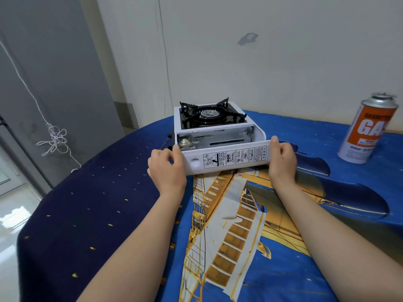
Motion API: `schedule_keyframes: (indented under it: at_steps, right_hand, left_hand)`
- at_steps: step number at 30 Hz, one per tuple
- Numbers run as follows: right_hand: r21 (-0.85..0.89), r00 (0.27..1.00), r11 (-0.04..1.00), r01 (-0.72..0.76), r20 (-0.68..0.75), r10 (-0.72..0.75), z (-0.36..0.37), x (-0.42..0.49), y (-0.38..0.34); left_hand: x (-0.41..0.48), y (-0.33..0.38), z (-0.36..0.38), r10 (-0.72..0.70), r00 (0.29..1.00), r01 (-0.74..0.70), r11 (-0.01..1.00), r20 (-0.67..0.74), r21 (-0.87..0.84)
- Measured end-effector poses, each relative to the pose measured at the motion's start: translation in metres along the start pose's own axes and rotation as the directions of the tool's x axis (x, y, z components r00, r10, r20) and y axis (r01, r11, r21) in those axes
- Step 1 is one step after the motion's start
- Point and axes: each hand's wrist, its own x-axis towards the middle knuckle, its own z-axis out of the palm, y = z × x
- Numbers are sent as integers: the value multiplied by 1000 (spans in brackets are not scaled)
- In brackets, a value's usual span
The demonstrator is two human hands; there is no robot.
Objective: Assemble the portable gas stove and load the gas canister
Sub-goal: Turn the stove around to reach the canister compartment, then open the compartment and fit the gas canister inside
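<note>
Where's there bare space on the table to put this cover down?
Free: the dark cloth left of the stove, beyond your left hand; also the patch between your right hand and the gas can. Crowded: right at the cover, between both hands.

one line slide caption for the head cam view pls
Both hands, left hand and right hand, hold the stove compartment lid open; gas canister stands apart.

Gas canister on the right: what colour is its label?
Orange with white lettering, on a silver-grey gas canister; the head view shows it.
</note>
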Motion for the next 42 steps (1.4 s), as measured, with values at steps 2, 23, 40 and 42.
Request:
schedule_keyframes:
  at_steps: [2, 23, 40, 42]
  right_hand:
    - [-20, 1000, 1000, -15, -9, 15, 0, 0, 0]
    - [-231, 997, 973, 17, -67, -34, -3, -3, 4]
    - [-130, 964, 980, 149, -202, -173, -52, 25, -1]
    - [-115, 955, 982, 150, -239, -174, -68, 33, -2]
  left_hand:
    - [0, 0, 0, -15, 1000, 15, 1000, 2, -8]
    - [-3, 4, -3, -2, 1000, 0, 998, -26, -69]
    - [-43, 101, 39, 356, 933, -342, 921, 45, -188]
    - [-51, 116, 53, 380, 922, -353, 905, 75, -237]
